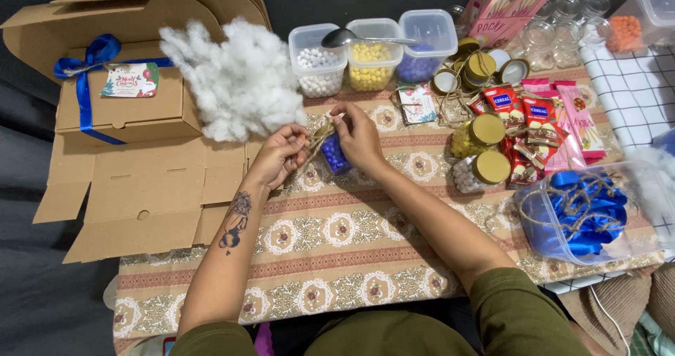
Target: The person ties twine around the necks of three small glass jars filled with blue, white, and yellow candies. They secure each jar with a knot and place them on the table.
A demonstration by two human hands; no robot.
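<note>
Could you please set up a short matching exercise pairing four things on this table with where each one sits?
Things:
1. small jar of blue beads
2. spoon
3. white stuffing
4. blue ribbon bow

Places:
A. on the closed cardboard box
B. between the left hand and right hand
C. across the tubs of beads
D. beside the box, left of the tubs

Pairs: 1-B, 2-C, 3-D, 4-A

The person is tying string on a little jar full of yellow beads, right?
Not quite. The head view shows both hands, left hand and right hand, tying tan twine string on a little glass jar full of blue beads, not yellow.
</note>
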